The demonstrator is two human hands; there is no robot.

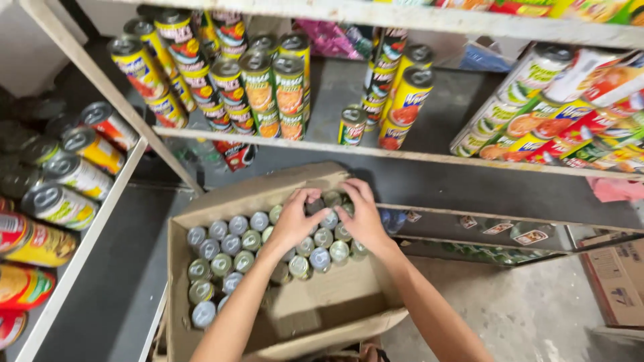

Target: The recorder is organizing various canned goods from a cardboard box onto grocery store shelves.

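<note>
Both hands reach into an open cardboard box (201, 322) packed with small cans (231, 245) standing upright, silver lids up. The left hand (294, 218) and the right hand (362, 214) meet over the cans at the far side of the box, toward 12 o'clock. The fingers are curled down around a few cans; the hands cover them, so I cannot tell if they are gripped or only touched.

These cans are probably stiff and rather heavy for their size, with smooth, slippery walls. They stand touching each other, so the fingers must go in the gaps, and it seems best to hold them by the sides under the rim.

At 12 o'clock, on the grey shelf (429, 157), stand taller yellow cans (406, 107).
</note>
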